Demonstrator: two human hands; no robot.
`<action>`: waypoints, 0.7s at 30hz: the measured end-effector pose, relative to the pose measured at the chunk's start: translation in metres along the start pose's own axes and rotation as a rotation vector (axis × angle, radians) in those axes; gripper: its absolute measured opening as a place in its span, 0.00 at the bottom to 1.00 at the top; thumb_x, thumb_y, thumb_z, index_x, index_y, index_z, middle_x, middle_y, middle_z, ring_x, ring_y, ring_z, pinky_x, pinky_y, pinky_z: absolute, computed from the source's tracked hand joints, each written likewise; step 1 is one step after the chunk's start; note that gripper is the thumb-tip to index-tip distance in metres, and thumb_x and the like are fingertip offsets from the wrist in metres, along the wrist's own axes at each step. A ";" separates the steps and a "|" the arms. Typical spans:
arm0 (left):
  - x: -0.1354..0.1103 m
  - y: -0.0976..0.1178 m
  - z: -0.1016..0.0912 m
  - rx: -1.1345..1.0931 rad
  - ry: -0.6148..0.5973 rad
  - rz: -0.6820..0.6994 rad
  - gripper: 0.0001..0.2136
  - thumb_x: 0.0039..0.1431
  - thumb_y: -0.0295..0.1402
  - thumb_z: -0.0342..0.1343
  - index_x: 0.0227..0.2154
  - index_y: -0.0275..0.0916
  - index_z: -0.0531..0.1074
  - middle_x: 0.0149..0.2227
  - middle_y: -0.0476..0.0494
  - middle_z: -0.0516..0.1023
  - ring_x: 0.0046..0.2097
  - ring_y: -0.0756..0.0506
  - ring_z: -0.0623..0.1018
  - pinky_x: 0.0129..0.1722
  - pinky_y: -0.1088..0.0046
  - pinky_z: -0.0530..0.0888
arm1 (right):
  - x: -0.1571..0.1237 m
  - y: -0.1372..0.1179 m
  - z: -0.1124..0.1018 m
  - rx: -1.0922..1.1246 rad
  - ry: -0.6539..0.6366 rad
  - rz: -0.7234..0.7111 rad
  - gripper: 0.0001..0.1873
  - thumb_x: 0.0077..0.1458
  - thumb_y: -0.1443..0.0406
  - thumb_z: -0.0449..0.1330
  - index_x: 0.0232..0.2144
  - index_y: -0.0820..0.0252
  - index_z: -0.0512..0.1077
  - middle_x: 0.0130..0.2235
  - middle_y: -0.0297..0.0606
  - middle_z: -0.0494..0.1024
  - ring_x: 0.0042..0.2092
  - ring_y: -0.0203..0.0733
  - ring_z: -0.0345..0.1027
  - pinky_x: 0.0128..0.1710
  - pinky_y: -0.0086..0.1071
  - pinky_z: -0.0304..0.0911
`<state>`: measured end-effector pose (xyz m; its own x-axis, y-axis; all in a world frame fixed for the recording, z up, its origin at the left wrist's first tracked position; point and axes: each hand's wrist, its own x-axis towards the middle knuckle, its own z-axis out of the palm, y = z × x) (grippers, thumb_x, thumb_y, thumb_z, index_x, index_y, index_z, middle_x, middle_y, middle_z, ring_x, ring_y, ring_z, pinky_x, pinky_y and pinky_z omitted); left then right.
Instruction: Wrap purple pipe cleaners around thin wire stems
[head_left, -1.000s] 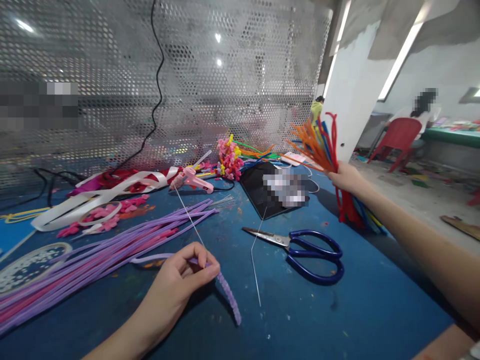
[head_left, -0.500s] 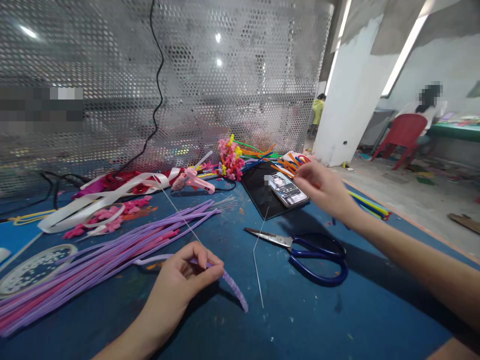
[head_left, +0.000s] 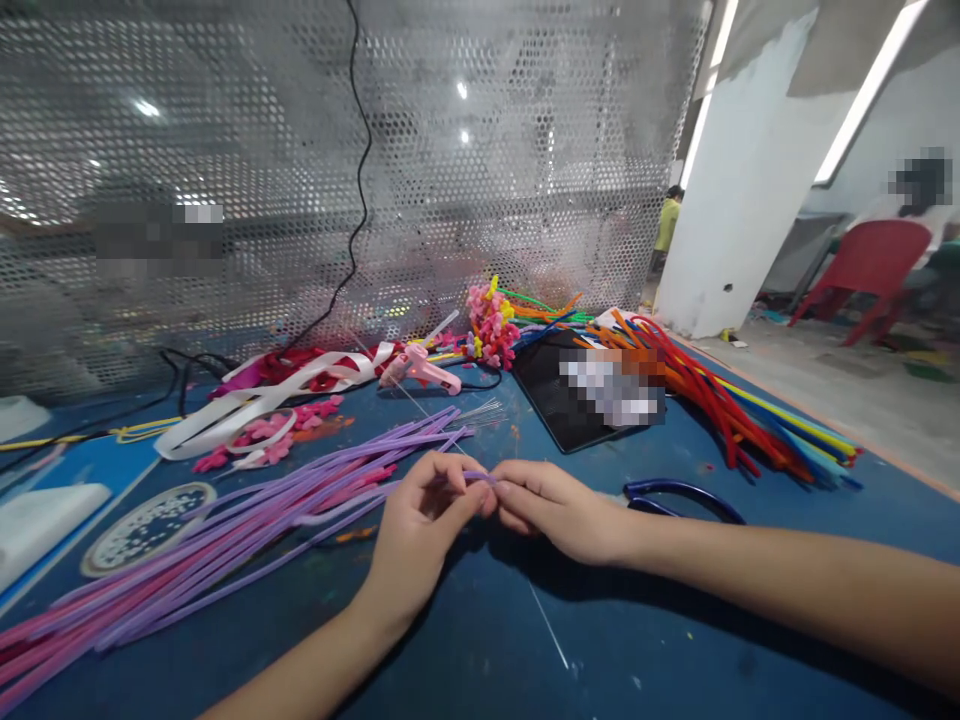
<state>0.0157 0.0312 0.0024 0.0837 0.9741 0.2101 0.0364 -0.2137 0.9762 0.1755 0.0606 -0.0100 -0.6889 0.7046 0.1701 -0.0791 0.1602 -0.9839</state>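
My left hand (head_left: 424, 520) and my right hand (head_left: 559, 507) meet fingertip to fingertip low over the blue table (head_left: 675, 640). Both pinch a short purple pipe cleaner (head_left: 478, 478), of which only a small part shows between the fingers. A thin silver wire (head_left: 405, 395) runs up and back from my left fingers. Another thin wire (head_left: 547, 625) lies on the table below my right wrist. A large bundle of purple and pink pipe cleaners (head_left: 247, 530) lies just left of my left hand.
Blue-handled scissors (head_left: 679, 495) lie behind my right forearm. A bundle of red, orange, yellow and blue pipe cleaners (head_left: 750, 405) lies at the right, beside a dark tablet (head_left: 559, 395) with a phone on it. A pink glue gun (head_left: 420, 368), white ribbon (head_left: 255, 395) and perforated metal screen (head_left: 450, 150) stand behind.
My right hand put down the coloured pipe cleaner bundle at the right, then came in to my left hand and pinched the purple pipe cleaner. The view has shifted left.
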 end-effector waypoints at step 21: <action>0.005 -0.009 -0.010 -0.101 -0.187 -0.148 0.08 0.47 0.34 0.62 0.29 0.37 0.73 0.27 0.48 0.73 0.26 0.52 0.71 0.27 0.77 0.69 | -0.012 -0.008 0.003 0.945 -0.342 0.515 0.08 0.58 0.70 0.47 0.27 0.60 0.61 0.18 0.23 0.44 0.17 0.26 0.31 0.13 0.18 0.35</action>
<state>0.0056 0.0392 -0.0050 0.2676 0.9616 0.0606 -0.0371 -0.0525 0.9979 0.1826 0.0490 -0.0040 -0.9466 0.2863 -0.1485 -0.1423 -0.7840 -0.6042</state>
